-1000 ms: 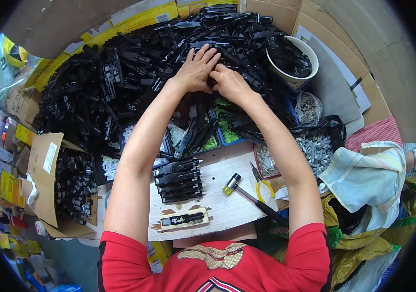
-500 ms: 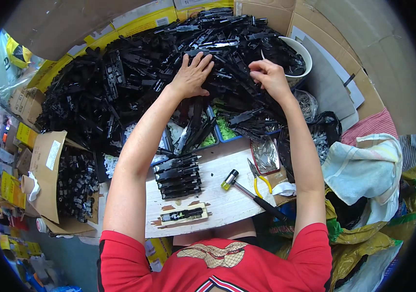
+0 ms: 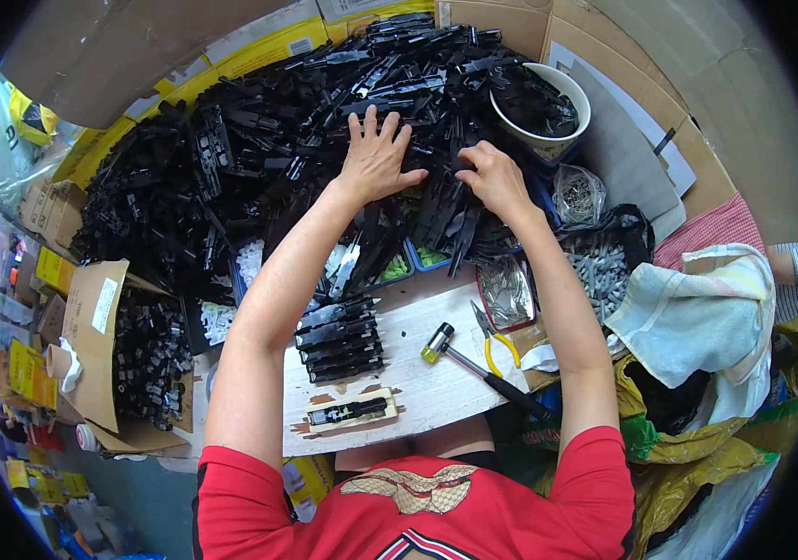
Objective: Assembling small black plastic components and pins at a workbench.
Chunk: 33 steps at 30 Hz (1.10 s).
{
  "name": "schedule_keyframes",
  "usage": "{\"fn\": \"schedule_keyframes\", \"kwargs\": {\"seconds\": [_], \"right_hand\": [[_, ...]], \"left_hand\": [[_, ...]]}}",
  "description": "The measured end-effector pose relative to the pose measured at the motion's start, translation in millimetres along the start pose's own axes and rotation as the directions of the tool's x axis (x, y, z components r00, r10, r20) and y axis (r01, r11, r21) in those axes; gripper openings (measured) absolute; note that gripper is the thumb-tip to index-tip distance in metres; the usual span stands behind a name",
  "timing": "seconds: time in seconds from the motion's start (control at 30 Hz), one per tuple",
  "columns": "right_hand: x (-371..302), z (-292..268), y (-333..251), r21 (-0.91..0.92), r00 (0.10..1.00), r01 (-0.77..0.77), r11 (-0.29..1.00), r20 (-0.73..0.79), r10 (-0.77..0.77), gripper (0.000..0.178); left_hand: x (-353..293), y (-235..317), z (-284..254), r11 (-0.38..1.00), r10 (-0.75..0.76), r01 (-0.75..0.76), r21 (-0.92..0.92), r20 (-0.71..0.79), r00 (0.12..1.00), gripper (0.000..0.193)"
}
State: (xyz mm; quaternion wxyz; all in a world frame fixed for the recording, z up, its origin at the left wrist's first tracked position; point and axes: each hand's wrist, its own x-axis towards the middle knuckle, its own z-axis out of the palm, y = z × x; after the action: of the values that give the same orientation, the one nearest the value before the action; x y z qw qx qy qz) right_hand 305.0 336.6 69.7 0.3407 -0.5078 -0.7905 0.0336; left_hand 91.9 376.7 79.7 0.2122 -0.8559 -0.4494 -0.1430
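Note:
A large heap of long black plastic parts [image 3: 268, 140] covers the back of the table. My left hand [image 3: 378, 161] lies on the heap with its fingers spread, holding nothing. To its right, my right hand [image 3: 495, 177] has curled fingers closed at the upper end of a bunch of black parts [image 3: 446, 215]; the exact grip is partly hidden. In front of my left forearm, several matching black parts [image 3: 338, 341] are lined up in a stack. Nearer me, one black part with a bright insert rests in a cream fixture [image 3: 352, 411].
A hammer [image 3: 474, 362] and yellow-handled pliers [image 3: 497, 341] lie at the right. Small bins hold green pieces [image 3: 432, 256] and white pieces [image 3: 217, 320]. A white bucket [image 3: 583, 112] stands at the back right, below it a bag of grey pieces [image 3: 600, 280]. A cardboard box [image 3: 91, 345] sits left.
My right hand has moved left and toward me, and black parts beside it have shifted inward, baring more of the bucket and grey pieces. My left hand has slid slightly right and nearer.

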Motion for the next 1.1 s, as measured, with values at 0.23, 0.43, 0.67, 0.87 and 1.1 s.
{"fn": "schedule_keyframes", "kwargs": {"seconds": [0.23, 0.43, 0.67, 0.87, 1.1], "right_hand": [[-13.8, 8.0, 6.9, -0.135, 0.989, -0.146, 0.98, -0.008, 0.147, 0.032], [-3.4, 18.7, 3.9, -0.288, 0.962, -0.241, 0.927, 0.058, 0.268, 0.043], [-3.9, 33.2, 5.9, -0.37, 0.973, -0.226, 0.901, -0.038, 0.229, 0.027], [-4.7, 15.2, 19.9, -0.254, 0.965, -0.259, 0.932, -0.093, 0.243, 0.024], [3.2, 4.7, 37.3, -0.14, 0.972, -0.233, 0.962, -0.053, 0.228, 0.025]], "left_hand": [[-7.3, -9.0, 5.3, 0.998, 0.057, -0.056, 0.023, -0.05, 0.997, 0.069], [-9.0, -10.2, 3.9, 0.996, 0.091, -0.091, 0.01, -0.048, 0.995, 0.072], [-7.3, 0.8, -1.3, 0.998, 0.023, -0.025, -0.053, -0.044, 0.999, 0.066], [-8.4, 1.8, 2.1, 0.995, 0.071, -0.079, -0.068, -0.113, 0.991, 0.05], [-10.5, 5.9, 3.5, 0.995, 0.1, -0.103, -0.018, -0.113, 0.988, 0.05]]}}
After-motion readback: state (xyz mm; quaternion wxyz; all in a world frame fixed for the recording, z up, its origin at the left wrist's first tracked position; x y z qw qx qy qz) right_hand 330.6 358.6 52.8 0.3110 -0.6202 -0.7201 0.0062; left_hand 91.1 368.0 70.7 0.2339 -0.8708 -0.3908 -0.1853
